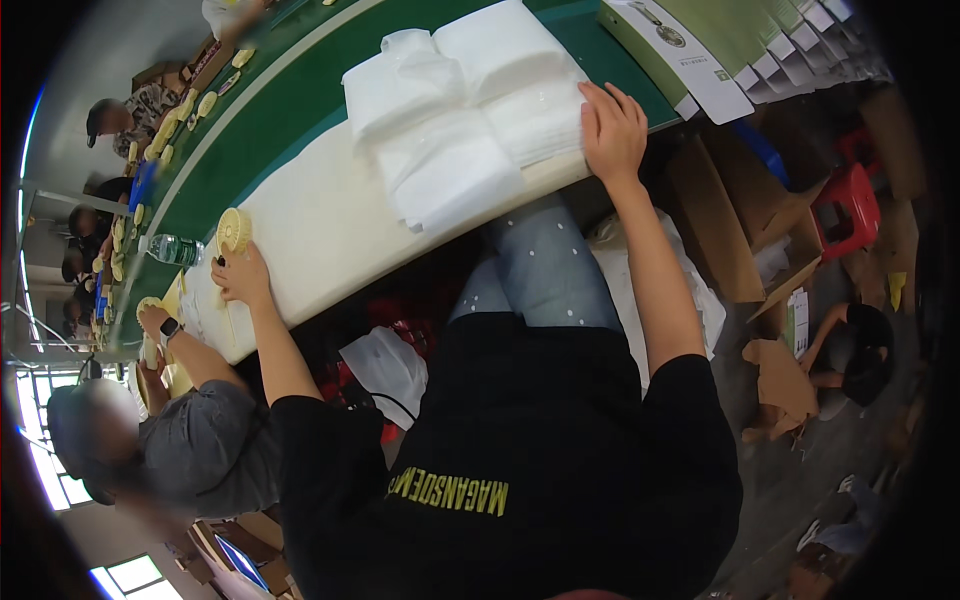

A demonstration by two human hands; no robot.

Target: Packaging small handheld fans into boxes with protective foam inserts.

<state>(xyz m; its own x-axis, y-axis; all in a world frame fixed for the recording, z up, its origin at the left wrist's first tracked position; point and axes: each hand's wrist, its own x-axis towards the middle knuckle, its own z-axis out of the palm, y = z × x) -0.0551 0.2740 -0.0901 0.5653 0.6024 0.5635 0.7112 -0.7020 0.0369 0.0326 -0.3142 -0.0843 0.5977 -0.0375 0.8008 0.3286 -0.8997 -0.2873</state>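
My left hand (240, 275) is closed around a pale yellow handheld fan (234, 230), whose round, ribbed head stands up above my fingers. Part of its body is hidden by the hand. At the other end of the white padded work surface (325, 215), my right hand (613, 135) rests with fingers apart on the right edge of a stack of thin white bags (540, 115). More white bag stacks (405, 85) lie beside it in uneven piles, some overlapping the surface's near edge.
A clear water bottle (175, 250) lies left of my left hand, near a co-worker in grey (210, 440). A green conveyor belt (290, 125) runs behind the white surface. Green-and-white boxes (690, 60), open cartons (715, 215) and a red stool (848, 212) are at right.
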